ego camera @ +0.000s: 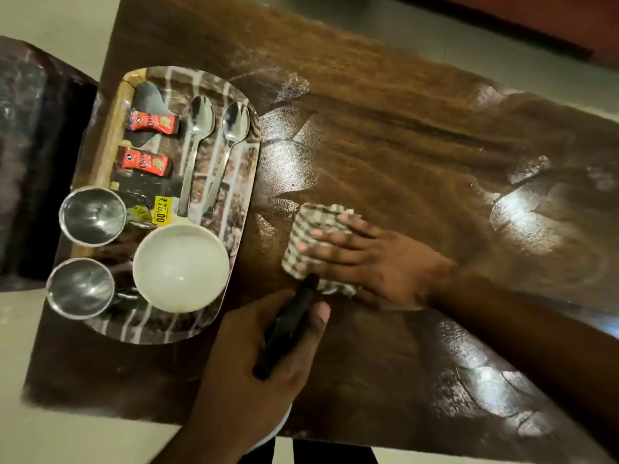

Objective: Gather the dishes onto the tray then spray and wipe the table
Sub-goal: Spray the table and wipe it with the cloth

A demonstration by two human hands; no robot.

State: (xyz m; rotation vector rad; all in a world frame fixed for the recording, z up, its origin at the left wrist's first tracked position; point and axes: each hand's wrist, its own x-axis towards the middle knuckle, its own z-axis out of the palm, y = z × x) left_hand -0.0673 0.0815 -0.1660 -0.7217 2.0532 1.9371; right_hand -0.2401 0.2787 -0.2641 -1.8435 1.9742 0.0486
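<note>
We press the checked grey-and-white cloth [313,244] flat on the shiny brown wooden tabletop [418,135] with our right hand [371,262] — fingers spread. Our left hand [258,356] grips a black spray bottle [288,326], beside the patterned tray [234,105] of dishes.

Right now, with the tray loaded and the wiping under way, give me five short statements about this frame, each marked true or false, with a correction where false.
1. The right hand presses a checked cloth flat on the table. True.
2. The left hand is empty. False: it grips a black object, apparently the spray bottle's head; the rest is hidden.
3. Two spoons lie side by side on the tray. True.
4. The white bowl sits on the bare table. False: it is on the tray, beside two steel cups.
5. The red sachets lie on the table next to the cloth. False: both are on the tray.
</note>
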